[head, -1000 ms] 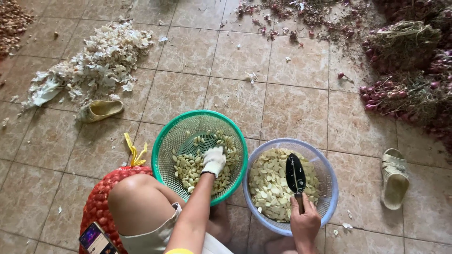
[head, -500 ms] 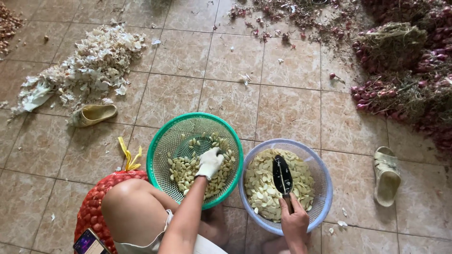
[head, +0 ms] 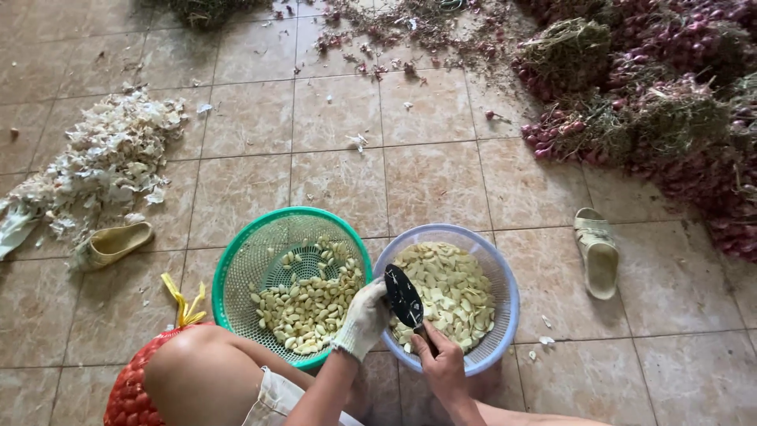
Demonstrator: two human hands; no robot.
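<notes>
Soft even daylight, faint shadows, sharp focus, no glare

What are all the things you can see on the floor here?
green basket: one, left of centre, holds peeled garlic cloves
lilac basket: one, right of it, holds garlic slices
sandals: two, pale yellow, one right, one left
garlic skins: one pile, white, upper left
shallots: heaps, purple, upper right
red mesh sack: one, bottom left
black blade: one, in right hand
left hand: white glove, at blade
</notes>
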